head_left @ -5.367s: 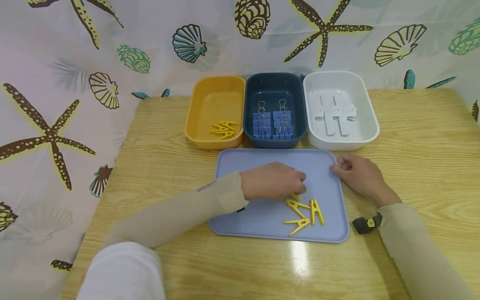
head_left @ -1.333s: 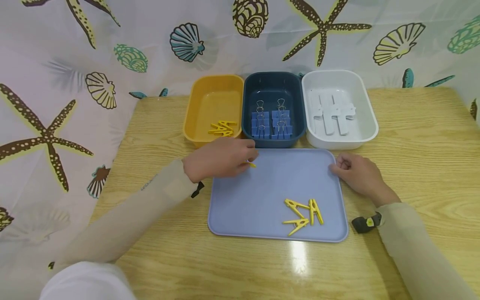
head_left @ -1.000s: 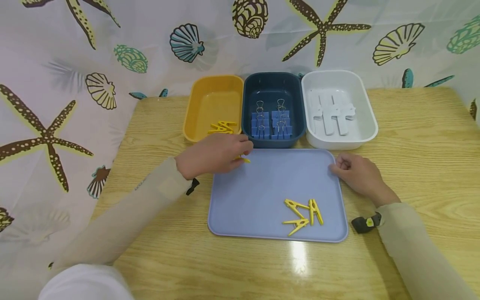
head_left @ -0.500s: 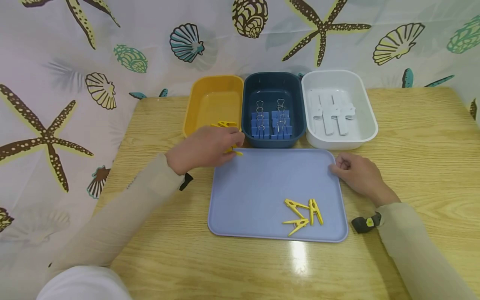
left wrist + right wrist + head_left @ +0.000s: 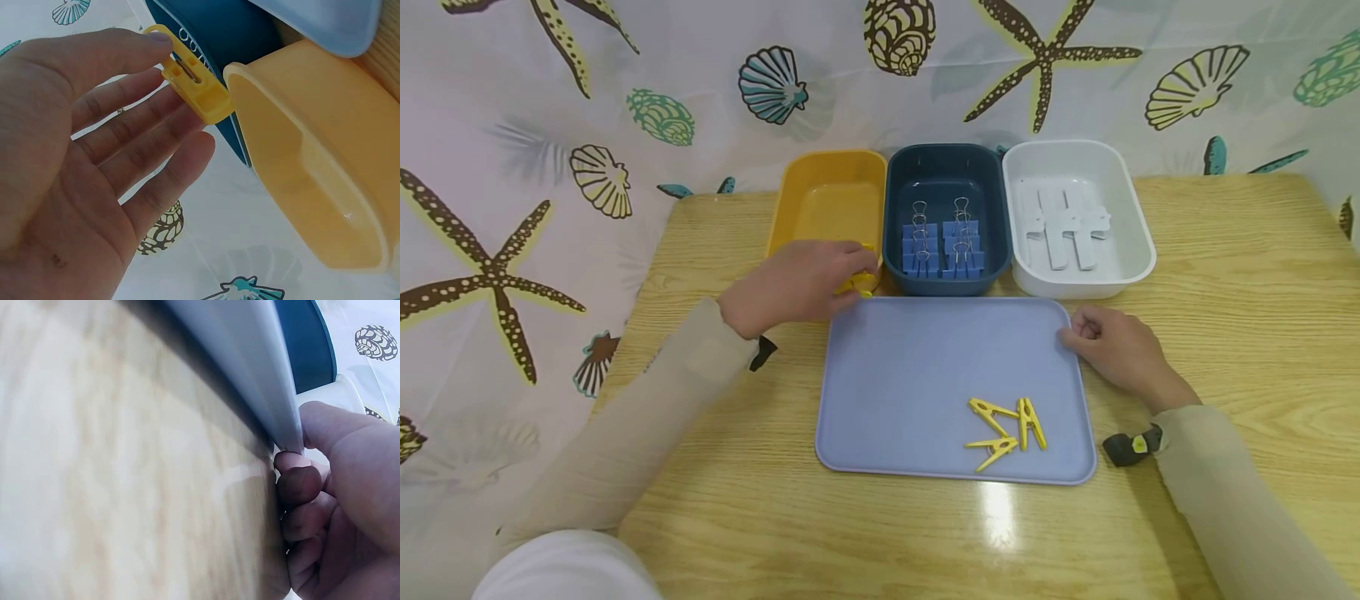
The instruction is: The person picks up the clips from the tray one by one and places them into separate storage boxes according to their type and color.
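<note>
My left hand (image 5: 801, 282) pinches a yellow clothespin (image 5: 199, 81) between thumb and fingertips. It hovers at the near edge of the yellow bin (image 5: 820, 192), whose wall stands close beside the clothespin in the left wrist view. The clothespins lying in that bin are mostly hidden behind the hand. Three more yellow clothespins (image 5: 1032, 423) lie on the right part of the light blue tray (image 5: 895, 375). At the tray's upper right corner, my right hand (image 5: 1117, 352) holds the rim between thumb and curled fingers, as the right wrist view shows.
Beside the yellow bin stand a navy bin (image 5: 945, 158) with several blue binder clips (image 5: 962, 254) and a white bin (image 5: 1138, 258) with several white clips (image 5: 1060, 229). All three line the wooden table (image 5: 1240, 275) behind the tray, before a seashell-printed cloth (image 5: 850, 50).
My left hand has carried a clothespin from the tray up and left to the yellow bin, leaving three on the tray. The right hand has stayed at the tray's rim.
</note>
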Tool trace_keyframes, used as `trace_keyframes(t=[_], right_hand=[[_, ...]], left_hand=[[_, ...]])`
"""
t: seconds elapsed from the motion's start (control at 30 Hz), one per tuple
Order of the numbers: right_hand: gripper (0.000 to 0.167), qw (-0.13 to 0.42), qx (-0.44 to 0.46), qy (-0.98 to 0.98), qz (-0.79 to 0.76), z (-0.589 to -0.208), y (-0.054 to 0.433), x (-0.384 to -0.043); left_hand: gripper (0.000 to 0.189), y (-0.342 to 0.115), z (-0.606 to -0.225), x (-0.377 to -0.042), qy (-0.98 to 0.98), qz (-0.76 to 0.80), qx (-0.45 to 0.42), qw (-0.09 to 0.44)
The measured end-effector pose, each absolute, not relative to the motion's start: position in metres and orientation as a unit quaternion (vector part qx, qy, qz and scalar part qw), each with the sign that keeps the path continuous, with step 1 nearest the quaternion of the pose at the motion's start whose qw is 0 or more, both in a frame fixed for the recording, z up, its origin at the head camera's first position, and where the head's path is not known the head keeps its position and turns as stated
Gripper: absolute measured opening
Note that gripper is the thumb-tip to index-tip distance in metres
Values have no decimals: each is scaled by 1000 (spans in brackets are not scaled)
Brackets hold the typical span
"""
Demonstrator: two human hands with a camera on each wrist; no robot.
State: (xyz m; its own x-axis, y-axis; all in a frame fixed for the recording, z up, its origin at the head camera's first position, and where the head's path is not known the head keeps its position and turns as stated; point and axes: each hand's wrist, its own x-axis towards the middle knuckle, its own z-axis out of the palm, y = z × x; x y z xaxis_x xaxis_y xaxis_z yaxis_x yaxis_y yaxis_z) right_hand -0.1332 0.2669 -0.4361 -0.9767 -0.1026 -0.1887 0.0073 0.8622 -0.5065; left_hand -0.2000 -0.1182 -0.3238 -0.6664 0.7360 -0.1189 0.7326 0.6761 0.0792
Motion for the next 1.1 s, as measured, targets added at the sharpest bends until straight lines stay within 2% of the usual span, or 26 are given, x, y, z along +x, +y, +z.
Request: trace_keyframes(t=[0.57, 1.1], right_hand=[[26, 104, -23, 959, -262, -436, 267, -133], [27, 99, -26, 960, -262, -437, 267, -133]], left_hand=[[34, -125, -324, -211, 918, 17, 392, 63], [36, -133, -325, -225, 928, 16, 363, 81]])
